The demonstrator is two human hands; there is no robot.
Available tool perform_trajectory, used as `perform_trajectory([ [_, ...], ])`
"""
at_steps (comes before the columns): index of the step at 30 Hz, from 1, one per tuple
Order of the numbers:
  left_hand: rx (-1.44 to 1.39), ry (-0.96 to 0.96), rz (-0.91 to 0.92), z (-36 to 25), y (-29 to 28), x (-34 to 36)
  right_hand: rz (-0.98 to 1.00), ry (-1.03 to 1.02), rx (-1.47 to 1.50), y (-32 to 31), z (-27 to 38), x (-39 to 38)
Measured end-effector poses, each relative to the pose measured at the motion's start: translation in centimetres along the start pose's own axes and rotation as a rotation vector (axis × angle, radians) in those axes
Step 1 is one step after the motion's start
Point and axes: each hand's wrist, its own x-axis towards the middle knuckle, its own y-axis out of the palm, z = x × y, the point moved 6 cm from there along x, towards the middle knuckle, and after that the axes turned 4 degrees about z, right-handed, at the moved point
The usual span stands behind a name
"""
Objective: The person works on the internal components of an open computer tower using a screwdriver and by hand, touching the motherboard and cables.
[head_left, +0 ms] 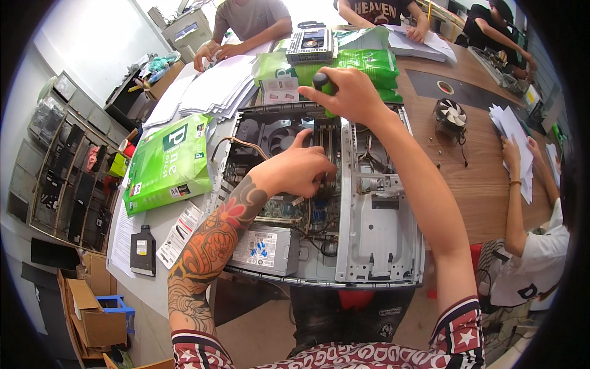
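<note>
While the open computer case [375, 237] lies flat on the table [458, 203] in front of the seated person, both hands are at work over it. The right hand [351, 97] is closed around the black and green handle of a screwdriver [322, 81], held at the far edge of the case; I cannot see where its tip sits. The left hand [296, 172] reaches into the case, thumb raised and fingers curled down near the upright slots; from where I stand I cannot tell whether they pinch anything.

Inside the case, a dark fan [282, 140] sits beyond the left wrist, and a silver power supply [265, 249] occupies the near left corner. A green paper package [171, 163] lies just left of the case, with a black drive [143, 249] nearer the person. Beyond the far edge, a silver metal unit [310, 46] rests on green packs [365, 67]. To the right, a cooler fan [451, 115] stands on the wood surface, near a roll of tape [445, 87]. Co-workers handle papers around the table.
</note>
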Motion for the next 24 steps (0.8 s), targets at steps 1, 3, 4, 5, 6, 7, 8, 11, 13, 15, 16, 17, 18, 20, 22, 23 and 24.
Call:
perform_trajectory([
  [1, 0.009, -0.009, 0.024, -0.12, -0.07, 0.10, -0.019, 0.006, 0.026, -0.12, -0.07, -0.08],
  [3, 0.019, -0.019, 0.049, -0.32, -0.27, 0.12, -0.016, 0.004, 0.021, -0.13, -0.13, -0.05],
  [4, -0.005, -0.027, 0.058, -0.33, -0.34, 0.07, -0.012, 0.002, 0.019, -0.07, -0.13, -0.03],
  [5, -0.029, -0.034, 0.067, -0.28, -0.32, 0.03, -0.012, 0.002, 0.020, -0.05, -0.18, 0.01],
  [6, -0.030, -0.033, 0.067, -0.21, -0.25, 0.03, 0.009, -0.005, -0.008, 0.04, -0.17, 0.07],
  [7, -0.019, -0.029, 0.059, -0.06, -0.13, 0.05, 0.030, -0.012, -0.037, 0.14, -0.16, 0.13],
  [8, -0.009, -0.025, 0.050, 0.12, 0.02, 0.08, 0.031, -0.011, -0.038, 0.16, -0.21, 0.21],
  [11, 0.001, 0.017, -0.026, 0.20, 0.28, 0.17, 0.009, -0.018, -0.026, -0.07, -0.21, 0.04],
  [13, -0.004, 0.015, -0.012, 0.24, 0.37, 0.15, 0.005, -0.020, -0.032, 0.00, -0.15, 0.11],
  [15, -0.009, 0.014, 0.002, 0.14, 0.34, 0.12, -0.004, -0.028, -0.040, 0.02, -0.09, 0.11],
  [16, 0.027, 0.018, 0.032, -0.05, 0.35, 0.10, -0.015, -0.035, -0.047, 0.01, -0.05, 0.08],
  [17, 0.063, 0.023, 0.063, -0.17, 0.44, 0.08, -0.013, -0.034, -0.046, 0.04, -0.08, 0.04],
  [18, 0.063, 0.023, 0.064, -0.20, 0.34, 0.07, -0.011, -0.038, -0.038, -0.05, -0.05, 0.06],
  [20, 0.032, 0.021, 0.071, -0.19, 0.25, 0.03, -0.011, -0.040, -0.029, 0.02, 0.01, 0.02],
  [22, 0.011, 0.010, 0.032, -0.08, 0.12, 0.21, -0.027, -0.028, 0.031, -0.07, -0.22, 0.08],
  [23, -0.016, -0.004, -0.004, 0.02, 0.09, 0.28, -0.032, -0.029, 0.025, -0.13, -0.29, -0.02],
  [24, -0.010, -0.004, -0.006, 0.05, 0.35, 0.17, -0.034, -0.037, 0.007, -0.07, -0.06, -0.09],
])
